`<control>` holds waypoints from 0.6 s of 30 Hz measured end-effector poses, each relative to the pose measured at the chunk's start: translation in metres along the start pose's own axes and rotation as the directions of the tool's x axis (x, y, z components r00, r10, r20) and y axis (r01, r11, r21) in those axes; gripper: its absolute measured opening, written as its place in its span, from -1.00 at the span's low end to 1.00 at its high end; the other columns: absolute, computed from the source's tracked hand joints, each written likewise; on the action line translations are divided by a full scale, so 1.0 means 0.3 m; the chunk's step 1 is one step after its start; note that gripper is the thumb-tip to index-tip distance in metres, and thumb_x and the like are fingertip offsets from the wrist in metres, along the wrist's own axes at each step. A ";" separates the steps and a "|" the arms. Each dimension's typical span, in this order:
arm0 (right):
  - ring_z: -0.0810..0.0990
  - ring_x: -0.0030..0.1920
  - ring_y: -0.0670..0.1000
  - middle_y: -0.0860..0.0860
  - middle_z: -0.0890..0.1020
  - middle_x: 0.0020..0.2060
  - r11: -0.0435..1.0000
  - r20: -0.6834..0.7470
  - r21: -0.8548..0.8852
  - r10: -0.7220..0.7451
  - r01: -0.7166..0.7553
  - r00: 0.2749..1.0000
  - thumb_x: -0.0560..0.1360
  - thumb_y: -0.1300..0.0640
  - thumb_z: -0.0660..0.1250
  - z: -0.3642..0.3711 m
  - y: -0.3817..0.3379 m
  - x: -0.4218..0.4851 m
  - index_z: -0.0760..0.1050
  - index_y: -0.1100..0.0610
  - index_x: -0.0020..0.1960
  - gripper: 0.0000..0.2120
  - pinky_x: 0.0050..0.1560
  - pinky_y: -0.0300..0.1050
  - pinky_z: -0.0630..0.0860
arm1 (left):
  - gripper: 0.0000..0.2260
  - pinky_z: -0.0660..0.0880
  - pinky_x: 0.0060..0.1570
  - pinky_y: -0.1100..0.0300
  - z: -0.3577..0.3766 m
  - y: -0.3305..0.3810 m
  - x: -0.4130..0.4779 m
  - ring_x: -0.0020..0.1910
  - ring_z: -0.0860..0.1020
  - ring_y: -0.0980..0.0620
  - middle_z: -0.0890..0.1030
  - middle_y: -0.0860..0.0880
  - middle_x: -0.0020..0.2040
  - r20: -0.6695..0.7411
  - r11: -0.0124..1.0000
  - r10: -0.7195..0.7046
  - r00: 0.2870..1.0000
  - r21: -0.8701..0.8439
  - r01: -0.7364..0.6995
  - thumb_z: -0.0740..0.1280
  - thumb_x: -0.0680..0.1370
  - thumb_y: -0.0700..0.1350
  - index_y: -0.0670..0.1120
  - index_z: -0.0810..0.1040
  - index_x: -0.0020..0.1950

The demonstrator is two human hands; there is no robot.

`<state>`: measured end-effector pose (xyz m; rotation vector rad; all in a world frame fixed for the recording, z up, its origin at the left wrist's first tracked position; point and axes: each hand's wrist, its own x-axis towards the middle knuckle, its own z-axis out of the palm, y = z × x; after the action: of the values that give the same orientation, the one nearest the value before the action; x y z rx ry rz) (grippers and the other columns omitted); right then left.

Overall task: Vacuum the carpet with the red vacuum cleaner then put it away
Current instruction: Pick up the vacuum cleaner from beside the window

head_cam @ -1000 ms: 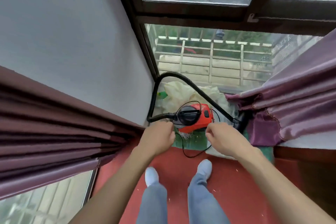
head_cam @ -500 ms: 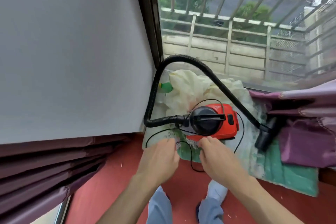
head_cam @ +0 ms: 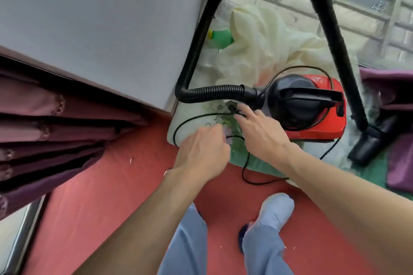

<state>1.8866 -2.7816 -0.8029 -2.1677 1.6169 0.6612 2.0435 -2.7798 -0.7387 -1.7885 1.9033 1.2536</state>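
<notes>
The red vacuum cleaner with a black top and handle sits on a pale green floral cloth by the window. Its black hose arcs high overhead and comes down to the nozzle on the right. A thin black power cord loops loosely over the cloth and the red carpet. My left hand is curled round a stretch of the cord. My right hand reaches to the vacuum's front and pinches the cord between thumb and forefinger near a small black piece.
A white wall stands at left with purple curtain folds below it; more purple curtain lies at right. Crumpled cream plastic and a green bottle lie behind the vacuum. My legs and slippers are on the carpet below.
I have bent down closer to the vacuum. Both hands have moved from above the carpet edge down onto the loose cord, the right one reaching forward to the vacuum's front.
</notes>
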 end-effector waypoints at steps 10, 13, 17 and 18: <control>0.54 -0.19 0.08 0.16 0.43 0.17 0.862 0.063 -0.499 -0.065 0.087 0.996 0.43 0.37 0.12 0.159 0.058 0.083 0.31 0.30 0.37 -0.50 -0.30 -0.10 0.36 | -0.87 0.52 -0.12 0.03 0.133 -0.078 0.021 -0.11 0.57 -0.05 0.60 -0.02 -0.14 0.025 0.983 0.042 0.999 -0.179 -0.037 0.22 0.57 -0.10 -0.03 0.55 0.01; 0.59 -0.26 0.05 0.14 0.51 0.06 0.830 0.141 -0.538 -0.083 0.147 0.987 0.44 0.39 0.17 0.145 0.062 0.090 0.48 0.23 0.21 -0.63 -0.42 -0.15 0.28 | -0.87 0.53 -0.10 0.03 0.123 -0.086 0.036 -0.09 0.58 -0.04 0.62 0.00 -0.13 0.021 0.981 0.045 0.999 -0.187 -0.040 0.21 0.58 -0.08 -0.02 0.55 0.01; 0.63 -0.28 0.05 0.11 0.52 -0.02 0.860 0.102 -0.494 -0.092 0.131 0.991 0.45 0.37 0.20 0.080 0.068 0.079 0.52 0.18 0.06 -0.75 -0.49 -0.12 0.16 | -0.85 0.53 -0.05 0.01 0.096 -0.071 0.059 -0.05 0.58 -0.05 0.64 -0.01 -0.11 0.005 0.973 0.029 1.000 -0.227 -0.027 0.22 0.58 -0.06 -0.02 0.57 0.01; 0.63 -0.31 0.06 0.10 0.53 -0.04 0.870 0.053 -0.483 -0.090 0.104 0.995 0.45 0.36 0.17 0.057 0.075 0.071 0.52 0.18 0.04 -0.75 -0.49 -0.12 0.21 | -0.85 0.53 -0.05 0.00 0.089 -0.062 0.062 -0.05 0.57 -0.05 0.63 -0.01 -0.13 0.000 0.971 0.030 1.000 -0.235 -0.029 0.22 0.58 -0.06 -0.02 0.57 0.01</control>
<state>1.8675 -2.7956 -0.8291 -2.5466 1.4228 1.1656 2.0466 -2.7714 -0.7751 -1.8731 1.8512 1.5490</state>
